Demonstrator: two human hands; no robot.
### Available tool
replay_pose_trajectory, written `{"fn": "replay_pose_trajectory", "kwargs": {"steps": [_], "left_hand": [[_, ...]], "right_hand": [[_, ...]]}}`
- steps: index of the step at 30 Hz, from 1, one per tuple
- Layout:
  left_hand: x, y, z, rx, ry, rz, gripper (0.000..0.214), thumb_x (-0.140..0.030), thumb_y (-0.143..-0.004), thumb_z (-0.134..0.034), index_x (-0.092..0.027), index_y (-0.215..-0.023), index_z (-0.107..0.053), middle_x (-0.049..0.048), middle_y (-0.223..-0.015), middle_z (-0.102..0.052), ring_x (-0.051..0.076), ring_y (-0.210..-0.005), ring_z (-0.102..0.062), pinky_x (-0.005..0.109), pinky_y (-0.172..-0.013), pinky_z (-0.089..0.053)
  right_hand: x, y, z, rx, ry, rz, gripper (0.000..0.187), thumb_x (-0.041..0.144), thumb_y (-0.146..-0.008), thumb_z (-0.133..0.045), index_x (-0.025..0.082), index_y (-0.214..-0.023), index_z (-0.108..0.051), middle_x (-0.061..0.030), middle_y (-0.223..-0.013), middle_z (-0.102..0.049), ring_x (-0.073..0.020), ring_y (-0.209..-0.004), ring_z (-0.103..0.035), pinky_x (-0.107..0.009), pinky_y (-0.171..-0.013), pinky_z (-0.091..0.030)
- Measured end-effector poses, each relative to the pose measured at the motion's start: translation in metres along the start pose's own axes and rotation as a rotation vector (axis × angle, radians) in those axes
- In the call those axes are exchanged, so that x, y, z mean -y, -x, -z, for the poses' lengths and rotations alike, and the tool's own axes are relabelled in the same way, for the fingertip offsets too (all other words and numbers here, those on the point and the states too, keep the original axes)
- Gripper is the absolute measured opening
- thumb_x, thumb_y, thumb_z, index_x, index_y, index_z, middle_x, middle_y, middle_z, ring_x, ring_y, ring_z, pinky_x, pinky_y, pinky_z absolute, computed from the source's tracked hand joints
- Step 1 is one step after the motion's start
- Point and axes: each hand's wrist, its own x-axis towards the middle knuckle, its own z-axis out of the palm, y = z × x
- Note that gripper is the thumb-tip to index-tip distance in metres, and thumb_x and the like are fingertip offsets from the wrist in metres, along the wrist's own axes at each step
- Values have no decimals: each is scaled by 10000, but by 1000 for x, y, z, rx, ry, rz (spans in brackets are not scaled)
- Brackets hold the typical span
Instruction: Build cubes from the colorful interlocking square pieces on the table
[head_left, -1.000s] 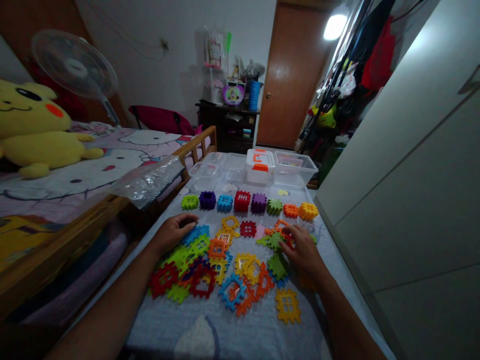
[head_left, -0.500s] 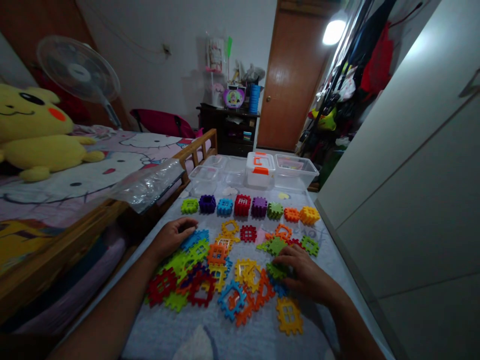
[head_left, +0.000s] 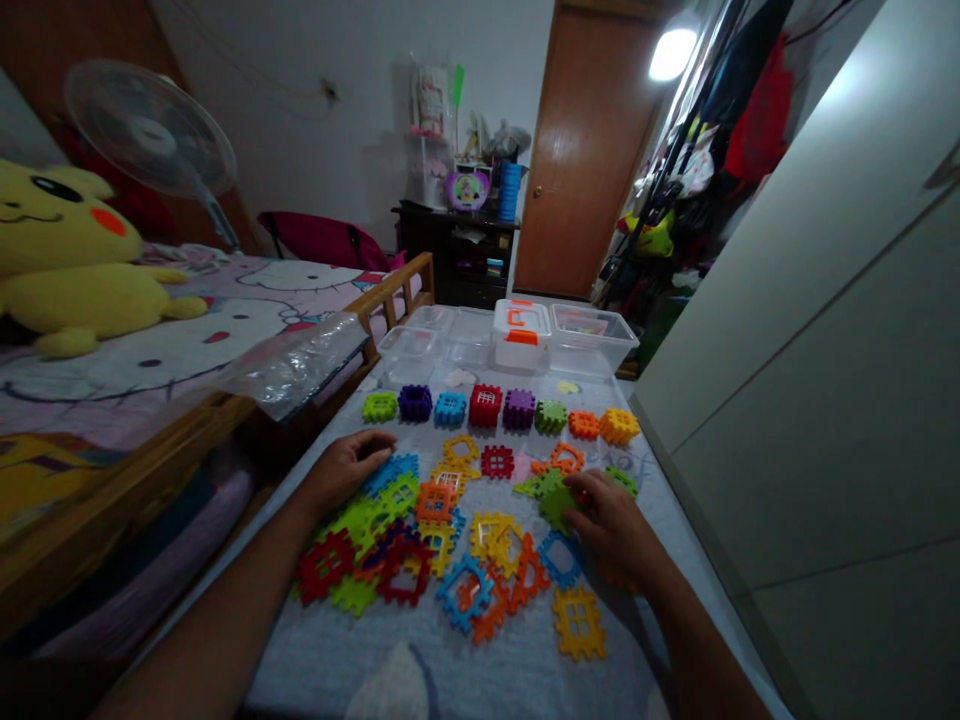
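My right hand (head_left: 611, 520) pinches a green notched building tile (head_left: 555, 500) by its right edge, above other tiles in the loose pile. A light green tile (head_left: 622, 480) lies partly behind that hand. Below it are a blue tile (head_left: 559, 558) with an open window and a yellow tile (head_left: 578, 623). My left hand (head_left: 352, 466) rests at the left edge of the pile, beside a blue tile (head_left: 396, 472), its thumb apart from the loosely bent fingers and nothing seen in them. Red, lime, orange and yellow tiles lie heaped between my arms.
Behind the pile runs a row of tile stacks sorted by colour, among them a red stack (head_left: 486, 405) and a yellow stack (head_left: 619, 426). Clear plastic boxes (head_left: 592, 350) and a box with orange clips (head_left: 521, 350) stand at the far end. A wooden bed rail (head_left: 386, 290) borders the left.
My right hand has moved slightly away from me with the green tile, uncovering more of the blue tile beneath. The left hand has stayed in place.
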Motion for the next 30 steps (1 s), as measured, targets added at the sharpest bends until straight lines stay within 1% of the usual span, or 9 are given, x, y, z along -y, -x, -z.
{"fn": "replay_pose_trajectory", "kwargs": {"steps": [2,4,7,10,14,20,24,30], "left_hand": [[0,0,0,-4,-5,2,511,-604,-640,-665,-189,-935,-714,70,-966,-761,288,-934,-694,373,-875,-531],[1,-1,0,-6,-13,3,506,-598,-643,-664,-189,-936,-714,68,-961,-761,283,-925,-696,366,-869,-533],[2,-1,0,-5,-27,4,512,-596,-649,-659,-184,-948,-713,67,-957,-760,277,-923,-697,356,-864,-533],[4,-1,0,-7,-30,-1,525,-607,-644,-661,-183,-947,-716,68,-958,-761,279,-928,-698,357,-861,-534],[7,-2,0,-7,-17,-5,535,-616,-636,-669,-187,-951,-720,72,-965,-763,280,-920,-701,356,-847,-540],[6,-2,0,3,-8,-10,523,-612,-640,-666,-187,-941,-718,72,-951,-763,282,-919,-699,366,-848,-537],[8,-3,0,-7,0,-10,517,-601,-637,-672,-188,-943,-719,70,-956,-762,280,-920,-698,368,-859,-533],[14,-5,-2,1,17,-14,510,-590,-638,-680,-189,-952,-714,70,-949,-761,280,-919,-697,364,-846,-536]], "right_hand": [[1,1,0,-53,77,38,257,267,-787,-628,203,-1036,-622,-83,-1039,-596,-223,-935,-586,-365,-844,-477],[2,2,-1,-80,157,32,314,319,-767,-667,201,-1052,-609,-98,-1067,-587,-254,-996,-567,-398,-887,-463],[6,5,-6,-64,288,0,361,394,-724,-709,200,-1006,-592,-103,-1029,-602,-282,-977,-556,-424,-870,-455],[10,6,-14,-54,381,-22,385,404,-701,-719,195,-993,-580,-111,-1011,-613,-296,-970,-552,-426,-862,-445],[13,5,-21,-86,402,-21,423,360,-689,-710,191,-1050,-568,-116,-1016,-613,-297,-982,-550,-418,-888,-430],[13,-4,-19,-181,373,-15,417,321,-712,-664,207,-1101,-562,-109,-1078,-582,-287,-1018,-537,-411,-911,-426],[11,-11,-21,-158,402,-16,430,315,-711,-666,188,-1111,-574,-121,-1097,-580,-287,-1028,-529,-413,-946,-409],[11,-14,-25,-123,454,-32,431,326,-715,-667,174,-1110,-587,-121,-1082,-589,-284,-1022,-525,-401,-940,-402]]}}
